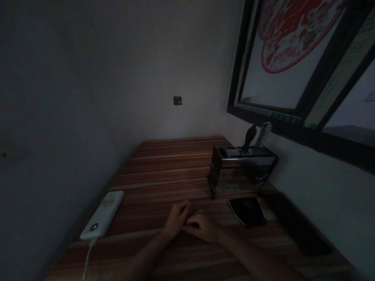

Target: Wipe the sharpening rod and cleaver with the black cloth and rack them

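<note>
My left hand (176, 216) and my right hand (204, 226) meet over the middle of the wood-grain table (164, 183), fingertips close together. Both have curled fingers, and the right thumb and forefinger form a pinch. Whatever may be between the fingers is too dark and small to make out. Just right of my right hand lies a flat black cloth-like item (248, 211) with a pale edge.
A knife block (244, 171) with a black-handled tool stands at the back right. A long dark slab (294, 222) lies along the right wall. On the left is a white power bank (104, 214) with a cable (87, 259). A framed window (281, 89) sits above right.
</note>
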Demonstrator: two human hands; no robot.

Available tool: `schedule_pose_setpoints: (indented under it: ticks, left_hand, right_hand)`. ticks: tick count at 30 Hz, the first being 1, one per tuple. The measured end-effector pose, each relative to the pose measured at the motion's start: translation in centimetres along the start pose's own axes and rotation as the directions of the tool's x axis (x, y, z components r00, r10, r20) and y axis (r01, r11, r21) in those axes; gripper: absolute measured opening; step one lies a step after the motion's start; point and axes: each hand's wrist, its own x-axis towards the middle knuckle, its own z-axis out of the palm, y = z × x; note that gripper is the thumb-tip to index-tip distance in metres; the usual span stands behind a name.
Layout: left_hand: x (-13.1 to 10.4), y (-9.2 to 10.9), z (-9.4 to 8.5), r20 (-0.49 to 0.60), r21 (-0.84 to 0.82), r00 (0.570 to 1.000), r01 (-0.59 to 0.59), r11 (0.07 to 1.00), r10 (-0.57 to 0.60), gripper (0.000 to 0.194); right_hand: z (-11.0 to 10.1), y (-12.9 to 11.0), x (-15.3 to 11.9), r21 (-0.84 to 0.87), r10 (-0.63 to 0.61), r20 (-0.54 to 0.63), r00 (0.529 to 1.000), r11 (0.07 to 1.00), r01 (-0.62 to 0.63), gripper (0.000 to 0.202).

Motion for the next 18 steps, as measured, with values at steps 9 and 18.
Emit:
schedule_pose_setpoints:
  ticks: [9, 18]
  left_hand:
    - [-0.32, 0.33, 0.03, -0.015, -0.009, 1.0, -0.007, 1.0, 0.007, 0.04]
    - [-0.38, 0.53, 0.46, 0.049, 0.112, 0.998, -0.036, 0.993, 0.031, 0.041]
  right_hand:
    - [-0.05, 0.03, -0.39, -0.038, 0.003, -0.013, 1.0, 0.999, -0.003, 0.031]
    - [0.3, 0.37, -0.57, -0.054, -0.013, -0.023, 1.0, 0.998, 0.012, 0.043]
